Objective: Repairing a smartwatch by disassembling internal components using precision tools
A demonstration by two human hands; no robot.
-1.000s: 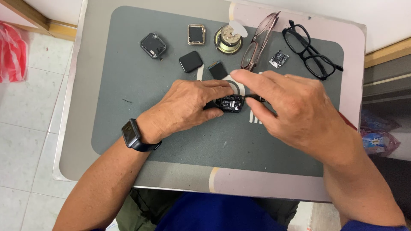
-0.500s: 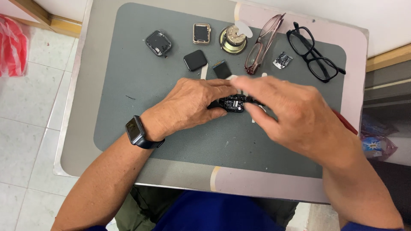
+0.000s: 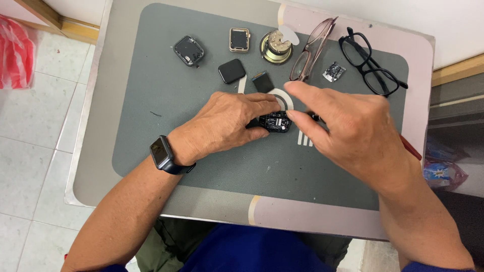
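Observation:
My left hand rests on the grey mat and grips a small opened watch body with its dark innards facing up. My right hand hovers just right of it, thumb tip touching the body's edge and index finger stretched out above it. A thin tool seems pinched in the right hand: a dark bit shows by the thumb and a red end pokes out behind the hand. A dark smartwatch sits on my left wrist.
Along the mat's far edge lie a dark watch case, a gold watch case, a round brass part, a black screen, a small black square, two pairs of glasses and a tiny circuit board.
My right hand has drawn back a little to the right and lifted its index finger, uncovering the watch body. The left hand keeps its grip in place.

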